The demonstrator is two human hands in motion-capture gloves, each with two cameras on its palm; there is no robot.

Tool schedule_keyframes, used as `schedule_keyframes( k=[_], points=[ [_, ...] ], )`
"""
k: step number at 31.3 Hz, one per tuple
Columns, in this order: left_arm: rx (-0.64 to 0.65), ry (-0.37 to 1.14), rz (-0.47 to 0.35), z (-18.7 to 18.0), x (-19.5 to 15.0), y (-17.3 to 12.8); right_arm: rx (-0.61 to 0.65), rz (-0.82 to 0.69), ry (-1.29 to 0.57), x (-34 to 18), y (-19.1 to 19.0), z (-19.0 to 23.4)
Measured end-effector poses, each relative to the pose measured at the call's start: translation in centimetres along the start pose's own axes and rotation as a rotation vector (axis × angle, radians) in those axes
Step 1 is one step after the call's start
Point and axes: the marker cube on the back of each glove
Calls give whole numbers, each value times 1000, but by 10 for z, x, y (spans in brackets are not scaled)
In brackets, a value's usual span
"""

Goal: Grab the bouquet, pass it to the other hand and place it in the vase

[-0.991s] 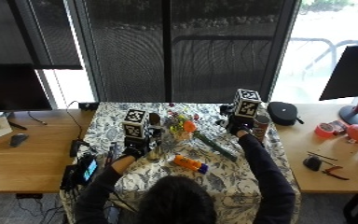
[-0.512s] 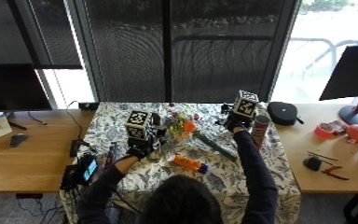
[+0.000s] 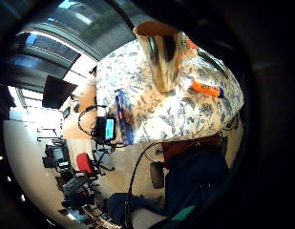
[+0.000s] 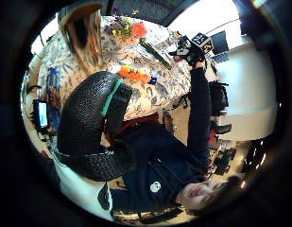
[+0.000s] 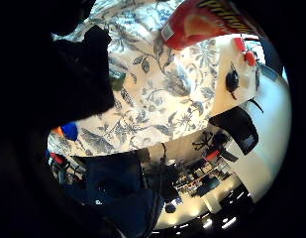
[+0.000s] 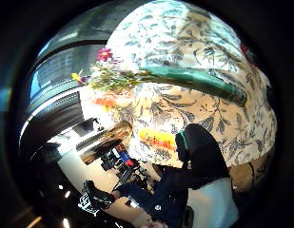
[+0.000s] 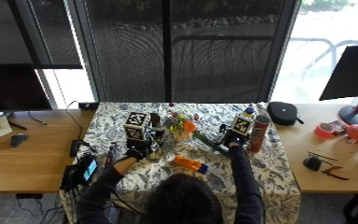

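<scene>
Both arms reach out over the flowered tablecloth (image 7: 272, 163).
The bouquet (image 7: 188, 128) lies on the cloth; the right hand (image 7: 231, 137) hovers at its stem end, the left hand (image 7: 139, 149) beside the vase (image 7: 155, 122). Neither hand's finger pose can be made out.

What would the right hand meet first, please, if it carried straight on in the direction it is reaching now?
Most likely the bouquet: the right hand is just over its green stem end, which lies on the tablecloth. Depth is unclear, so contact cannot be told.

The floral-clothed table (image 7: 278, 172) bears the bouquet (image 7: 188, 127), vase (image 7: 154, 128), orange bottle (image 7: 190, 164) and red can (image 7: 259, 134).
</scene>
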Motion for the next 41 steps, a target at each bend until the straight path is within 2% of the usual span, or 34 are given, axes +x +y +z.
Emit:
schedule_keyframes(
  k=[4,9,16,20,24,25,28,31,37,41],
  points=[
    [-12,-3,-6,5,-1,-1,73,-44,-11,6,-5,17],
    [-24,-3,-19,6,-4,0,233,195,-3,38,-53,38],
    [-47,-4,-34,7,-6,2,279,319,27,51,-67,56],
    [-45,-8,-30,10,-8,-2,191,375,44,53,-63,67],
    [-33,-10,-30,10,-9,-5,-36,251,14,46,-51,80],
    [-31,-11,-30,10,-9,-5,-37,271,16,46,-51,82],
    [-39,-13,-29,11,-10,-4,67,390,31,53,-58,84],
    [-53,-5,-31,11,-9,-2,159,403,22,56,-67,83],
    [-41,0,-35,2,-6,2,119,411,45,57,-64,89],
    [-33,-8,-29,3,-6,-1,189,428,46,59,-69,89]
  ],
)
